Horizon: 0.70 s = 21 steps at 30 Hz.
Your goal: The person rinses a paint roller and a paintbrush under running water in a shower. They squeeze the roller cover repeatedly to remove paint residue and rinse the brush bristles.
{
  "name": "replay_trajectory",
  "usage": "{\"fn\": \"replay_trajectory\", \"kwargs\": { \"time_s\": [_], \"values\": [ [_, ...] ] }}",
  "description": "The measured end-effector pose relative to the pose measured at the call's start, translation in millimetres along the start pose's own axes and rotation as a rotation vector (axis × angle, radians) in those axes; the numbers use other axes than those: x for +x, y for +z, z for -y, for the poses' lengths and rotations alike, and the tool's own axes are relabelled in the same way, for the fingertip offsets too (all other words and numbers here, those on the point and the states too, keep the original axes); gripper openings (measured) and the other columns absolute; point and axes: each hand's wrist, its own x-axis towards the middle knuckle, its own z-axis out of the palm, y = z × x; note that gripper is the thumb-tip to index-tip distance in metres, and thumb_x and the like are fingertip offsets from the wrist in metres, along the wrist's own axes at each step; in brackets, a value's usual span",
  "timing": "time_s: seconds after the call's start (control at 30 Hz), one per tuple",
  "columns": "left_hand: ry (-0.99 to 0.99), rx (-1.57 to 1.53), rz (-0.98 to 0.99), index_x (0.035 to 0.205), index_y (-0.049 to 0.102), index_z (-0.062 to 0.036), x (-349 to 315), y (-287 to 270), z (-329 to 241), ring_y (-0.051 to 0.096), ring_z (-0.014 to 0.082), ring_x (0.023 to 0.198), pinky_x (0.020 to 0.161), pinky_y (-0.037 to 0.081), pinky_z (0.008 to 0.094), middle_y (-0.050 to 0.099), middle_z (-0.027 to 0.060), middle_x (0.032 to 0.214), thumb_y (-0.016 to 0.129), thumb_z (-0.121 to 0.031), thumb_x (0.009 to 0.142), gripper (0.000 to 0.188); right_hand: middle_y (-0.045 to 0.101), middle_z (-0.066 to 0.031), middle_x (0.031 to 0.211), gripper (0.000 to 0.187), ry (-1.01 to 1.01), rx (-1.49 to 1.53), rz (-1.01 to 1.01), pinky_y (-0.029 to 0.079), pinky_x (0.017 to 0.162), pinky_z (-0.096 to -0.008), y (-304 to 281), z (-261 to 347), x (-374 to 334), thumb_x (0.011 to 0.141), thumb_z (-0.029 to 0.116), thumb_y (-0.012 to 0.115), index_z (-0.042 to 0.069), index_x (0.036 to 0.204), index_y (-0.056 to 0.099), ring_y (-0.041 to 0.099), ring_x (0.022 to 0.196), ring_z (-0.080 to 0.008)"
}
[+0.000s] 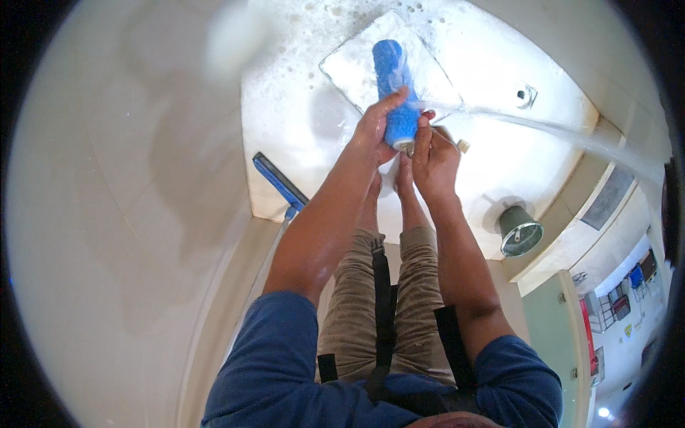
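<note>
A wet blue paint roller points away from me over the white floor, its pale end cap toward me. My left hand is closed around its near half from the left, with the thumb across the nap. My right hand is closed at the roller's near end, fingertips by the cap and the thin metal rod there. A small tan piece shows beside that hand; I cannot tell whether it belongs to the roller. From the right, a stream of water hits the roller and splashes off it.
Beneath the roller lies a wet, square panel with dark edges. A blue squeegee leans at the left by my forearm. At the right stands a dark green bucket, near a ledge. A greenish door stands farther right. My bare feet are below my hands.
</note>
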Motion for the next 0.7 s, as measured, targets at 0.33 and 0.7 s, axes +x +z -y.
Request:
{"fn": "replay_trajectory", "kwargs": {
  "time_s": [0.33,0.7],
  "values": [
    [-0.330,0.350,-0.014,0.109,0.062,0.0041,-57.2,2.8,-44.9,0.068,0.0252,0.086,0.076,0.058,0.0398,0.067,0.0143,0.097,0.074,-0.014,0.080,0.036,0.044,-0.0126,0.148,0.073,-0.835,-0.376,0.319,0.039,0.112,-0.0494,-19.2,-5.0,50.5,0.076,0.004,0.074,0.016,0.142,0.046,0.038,0.140,-0.0347],
    [-0.146,1.723,0.266,0.108,0.065,0.0005,-81.2,15.3,-48.8,0.068,0.0265,0.093,0.084,0.054,0.0386,0.069,0.0165,0.101,0.076,-0.022,0.073,0.043,0.065,-0.0153,0.118,0.048,-0.741,-0.847,1.134,0.055,0.088,-0.0438,9.2,40.9,85.2,0.070,0.010,0.078,0.007,0.116,0.064,0.062,0.114,-0.0308]
  ]
}}
